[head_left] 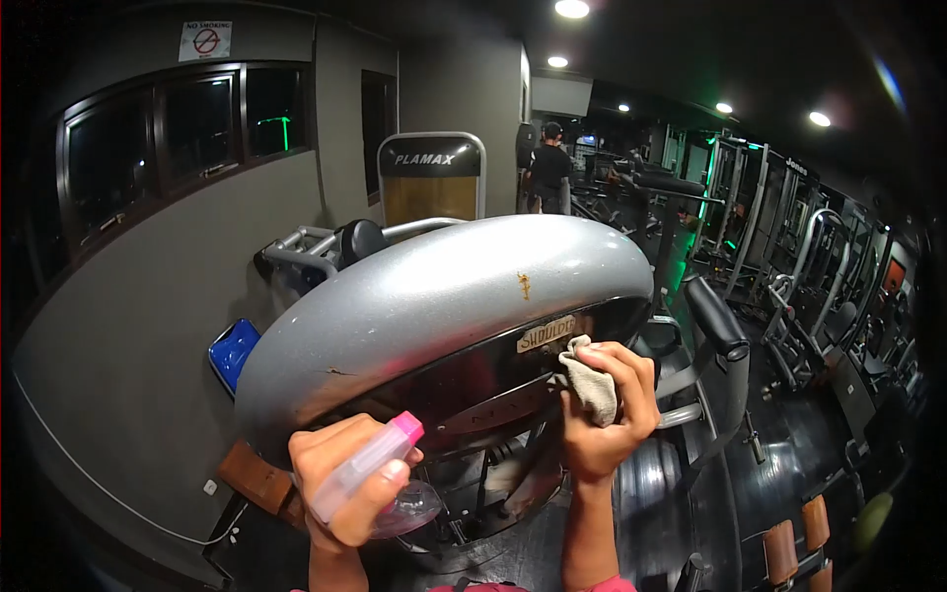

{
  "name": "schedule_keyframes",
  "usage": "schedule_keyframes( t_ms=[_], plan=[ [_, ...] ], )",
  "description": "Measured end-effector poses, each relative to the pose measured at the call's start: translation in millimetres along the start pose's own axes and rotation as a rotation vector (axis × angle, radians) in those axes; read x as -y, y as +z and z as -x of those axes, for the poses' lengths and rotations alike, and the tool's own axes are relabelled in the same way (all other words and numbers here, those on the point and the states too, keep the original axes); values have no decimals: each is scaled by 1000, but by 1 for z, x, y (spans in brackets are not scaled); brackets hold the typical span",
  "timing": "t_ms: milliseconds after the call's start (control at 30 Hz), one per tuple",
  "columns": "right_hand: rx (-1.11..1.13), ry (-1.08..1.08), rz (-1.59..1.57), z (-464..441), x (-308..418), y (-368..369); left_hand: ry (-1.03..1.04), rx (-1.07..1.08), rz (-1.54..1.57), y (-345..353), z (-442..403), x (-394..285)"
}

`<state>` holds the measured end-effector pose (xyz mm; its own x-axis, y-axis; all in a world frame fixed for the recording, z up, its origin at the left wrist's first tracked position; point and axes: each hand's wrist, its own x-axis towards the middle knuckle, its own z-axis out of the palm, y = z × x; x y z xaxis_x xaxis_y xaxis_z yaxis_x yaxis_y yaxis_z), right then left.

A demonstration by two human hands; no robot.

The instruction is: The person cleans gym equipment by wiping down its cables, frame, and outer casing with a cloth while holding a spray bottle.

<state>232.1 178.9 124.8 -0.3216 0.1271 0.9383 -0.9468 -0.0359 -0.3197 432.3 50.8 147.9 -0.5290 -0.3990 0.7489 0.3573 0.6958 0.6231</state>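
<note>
A beige cloth (592, 387) is gripped in the right hand (634, 400) at the dark panel (424, 403), by the right end of the "SHOULDER" label (546, 335). A spray bottle (367, 466) is clasped in the left hand (340, 439), before the panel's lower left edge. How much has been wiped cannot be told — a rust-brown mark (524, 286) is seen on the glossy silver shell (434, 286), above the label. Behind it a "PLAMAX" machine (434, 178) is placed; windows (197, 120) are set in the left wall, and gym racks are ranged rightward on dark flooring.
</note>
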Motion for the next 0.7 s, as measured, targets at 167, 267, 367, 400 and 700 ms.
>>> schedule_keyframes(
  t_ms=[167,267,367,400,700],
  plan=[
    [212,-206,-7,14,38,16,54,25,-16,0,0,5],
    [266,-232,15,5,57,19,61,33,-2,-1,2,5],
    [246,-230,126,-27,57,11,97,47,25,-3,2,9],
    [229,-216,163,-36,53,9,101,61,41,-4,3,10],
    [349,-306,48,-49,62,20,39,49,31,0,-3,-9]
  ],
)
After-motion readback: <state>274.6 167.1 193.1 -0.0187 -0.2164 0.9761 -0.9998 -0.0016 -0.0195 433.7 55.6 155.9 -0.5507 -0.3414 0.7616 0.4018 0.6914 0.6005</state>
